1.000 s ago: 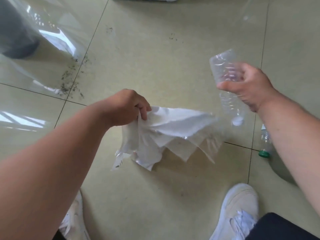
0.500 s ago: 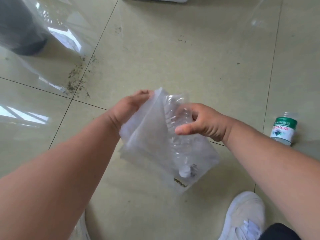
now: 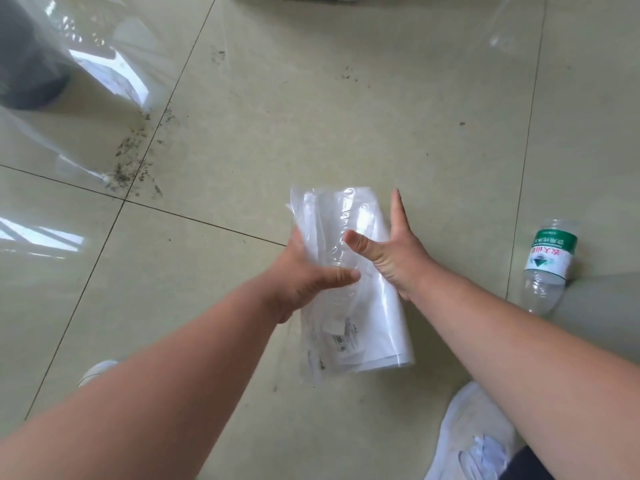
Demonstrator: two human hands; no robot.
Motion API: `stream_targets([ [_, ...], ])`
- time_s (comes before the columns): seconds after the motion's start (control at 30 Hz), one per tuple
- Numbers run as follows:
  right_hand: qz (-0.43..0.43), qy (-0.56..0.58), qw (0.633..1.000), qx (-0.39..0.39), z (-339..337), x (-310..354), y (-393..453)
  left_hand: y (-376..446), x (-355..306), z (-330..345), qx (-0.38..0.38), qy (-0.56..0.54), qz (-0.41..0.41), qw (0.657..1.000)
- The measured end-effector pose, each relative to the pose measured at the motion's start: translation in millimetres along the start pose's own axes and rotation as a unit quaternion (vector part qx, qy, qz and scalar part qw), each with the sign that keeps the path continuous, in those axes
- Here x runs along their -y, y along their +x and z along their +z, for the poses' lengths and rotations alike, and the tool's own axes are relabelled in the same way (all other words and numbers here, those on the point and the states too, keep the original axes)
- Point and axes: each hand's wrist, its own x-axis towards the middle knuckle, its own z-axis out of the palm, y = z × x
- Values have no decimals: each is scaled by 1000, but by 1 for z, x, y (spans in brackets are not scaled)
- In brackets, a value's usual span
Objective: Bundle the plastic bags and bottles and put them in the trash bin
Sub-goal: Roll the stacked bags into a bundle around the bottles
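Glossy tiled floor (image 3: 346,116) with scattered dark debris (image 3: 133,161). Far left, a dark bin (image 3: 24,64) under clear film. Centre: left hand (image 3: 304,275) clasps the plastic bag bundle (image 3: 349,282), thumb across it; right hand (image 3: 394,247) presses its side, fingers extended. Right: a green-labelled bottle (image 3: 547,261) lies on the floor.
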Motion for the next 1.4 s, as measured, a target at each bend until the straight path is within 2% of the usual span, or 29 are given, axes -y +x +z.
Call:
stream_targets([
  [0.1,30,-47,998,13,-12,-4,3,4,16,0,-47,-14,-12,999],
  [0.13,29,-85,996,-10,-22,-5,7,5,18,-1,-57,-17,-15,998],
  [0.17,17,-141,988,-64,-36,-4,11,4,16,-1,-66,-18,-21,997],
  [0.2,2,-216,965,-151,-57,-3,16,5,16,-2,-76,-17,-25,997],
  [0.27,-24,-361,871,-334,-112,-2,22,6,15,-4,-90,-4,-43,995],
  [0.3,-1,-408,827,-388,-141,-2,20,6,15,-5,-96,-5,-53,994],
  [0.33,55,-435,798,-412,-168,-6,18,7,17,-7,-104,-8,-61,993],
  [0.4,197,-421,783,-413,-206,-19,11,7,20,-9,-114,-18,-80,990],
  [0.43,248,-394,785,-408,-216,-27,6,7,23,-10,-121,-25,-86,989],
  [0.5,279,-336,804,-402,-222,-43,-4,7,27,-10,-129,-40,-90,987],
  [0.63,241,-271,851,-380,-188,-66,-10,6,28,-12,-146,-76,-113,980],
  [0.67,225,-233,873,-364,-172,-67,-9,5,27,-12,-152,-86,-121,977],
  [0.7,200,-169,910,-320,-153,-66,-7,4,26,-12,-154,-94,-126,975],
  [0.73,174,-81,950,-246,-133,-60,-4,3,24,-11,-150,-96,-125,976],
  [0.8,151,57,983,-91,-90,-36,2,1,20,-13,-138,-101,-122,978],
  [0.87,135,96,986,-2,-48,-7,5,-1,19,-18,-135,-133,-138,972],
  [0.97,109,76,991,-21,-2,8,13,-5,18,-27,-111,-177,-162,964],
  [1.07,143,113,983,3,20,-3,10,-11,24,-35,-71,-190,-181,962],
  [1.17,141,89,986,-5,27,-20,7,-16,28,-37,-84,-170,-194,963],
  [1.3,169,38,984,-31,29,-18,4,-13,20,-28,-122,-59,-118,984],
  [1.4,176,-26,984,-22,20,10,2,-11,-5,-19,-97,22,-49,994],
])
